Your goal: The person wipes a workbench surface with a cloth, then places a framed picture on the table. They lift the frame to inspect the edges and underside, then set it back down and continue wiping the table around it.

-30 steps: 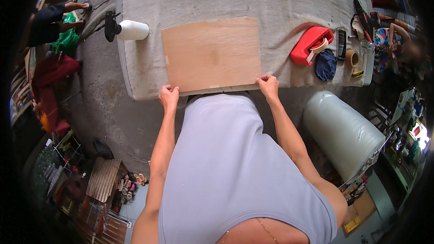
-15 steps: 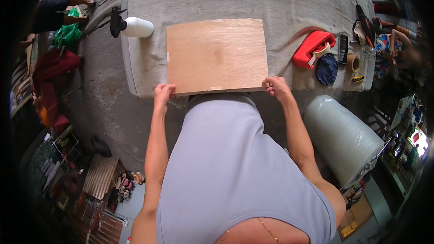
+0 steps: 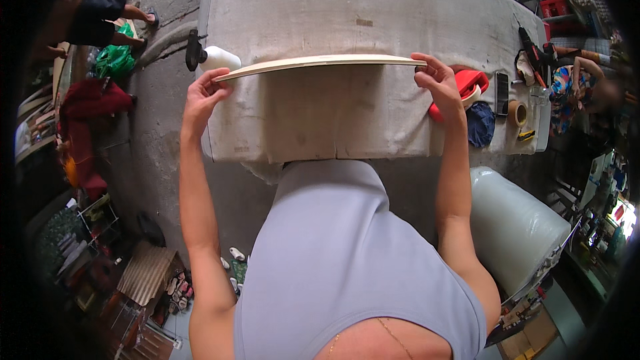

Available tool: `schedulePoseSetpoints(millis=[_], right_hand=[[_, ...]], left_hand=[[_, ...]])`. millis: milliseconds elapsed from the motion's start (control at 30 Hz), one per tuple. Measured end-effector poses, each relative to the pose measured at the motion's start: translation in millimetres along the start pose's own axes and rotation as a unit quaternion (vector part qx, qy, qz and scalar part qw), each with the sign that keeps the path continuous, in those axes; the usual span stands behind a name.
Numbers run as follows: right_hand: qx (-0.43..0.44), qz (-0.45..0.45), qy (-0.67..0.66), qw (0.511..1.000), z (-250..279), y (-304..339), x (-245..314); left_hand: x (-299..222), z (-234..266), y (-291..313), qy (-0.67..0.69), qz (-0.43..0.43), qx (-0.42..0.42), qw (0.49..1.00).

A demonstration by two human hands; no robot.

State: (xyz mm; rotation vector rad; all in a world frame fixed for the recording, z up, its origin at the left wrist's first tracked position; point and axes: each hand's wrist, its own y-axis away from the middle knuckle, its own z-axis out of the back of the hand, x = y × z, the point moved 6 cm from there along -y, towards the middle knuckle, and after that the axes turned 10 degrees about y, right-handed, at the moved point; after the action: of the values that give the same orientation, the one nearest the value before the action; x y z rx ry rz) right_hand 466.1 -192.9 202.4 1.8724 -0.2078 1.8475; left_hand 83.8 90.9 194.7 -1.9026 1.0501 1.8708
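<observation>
A thin, pale, flat wooden panel point(image 3: 327, 60) is held edge-on to the view over the cloth-covered, off-white worktop point(image 3: 413, 0), spanning from left to right. Whether its lower edge touches the cloth cannot be told. The left hand point(image 3: 203, 97) has its fingers clamped on the panel's left end; the right hand point(image 3: 440, 83) has its fingers closed on the right end, thumb on the near side.

The panel looks light for its breadth and fairly stiff, though thin enough to flex; the bow in its edge may be only the lens. The bare wood should grip well, while thin corners could chip or splinter. Opposite ends make a sound hold, with the fingers level to keep it from twisting. The white plastic spray bottle point(image 3: 220, 59) sits close by the left end, and the red plastic tape dispenser point(image 3: 472, 83) lies near the right hand, so both ends have little side room.
</observation>
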Motion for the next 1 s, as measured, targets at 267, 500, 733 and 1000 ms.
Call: schedulePoseSetpoints(millis=[267, 500, 733, 1000], right_hand=[[-0.052, 0.161, 0.127, 0.977, 29.2, -81.4, -74.6], [-0.069, 0.077, -0.028, 0.994, 16.2, -69.7, -44.2], [-0.063, -0.176, -0.027, 0.982, 3.2, 9.6, -155.7], [-0.286, -0.107, 0.417, 0.856, 42.3, 61.2, -163.1]], left_hand=[[63.2, 10.9, -67.9, 0.076, -0.176, -0.122, 0.974], [19.7, -20.2, -82.6, 0.003, -0.204, -0.194, 0.959], [150.7, -16.2, -49.1, -0.115, 0.053, -0.220, 0.967], [180.8, 1.8, -4.8, -0.416, 0.052, -0.227, 0.879]])
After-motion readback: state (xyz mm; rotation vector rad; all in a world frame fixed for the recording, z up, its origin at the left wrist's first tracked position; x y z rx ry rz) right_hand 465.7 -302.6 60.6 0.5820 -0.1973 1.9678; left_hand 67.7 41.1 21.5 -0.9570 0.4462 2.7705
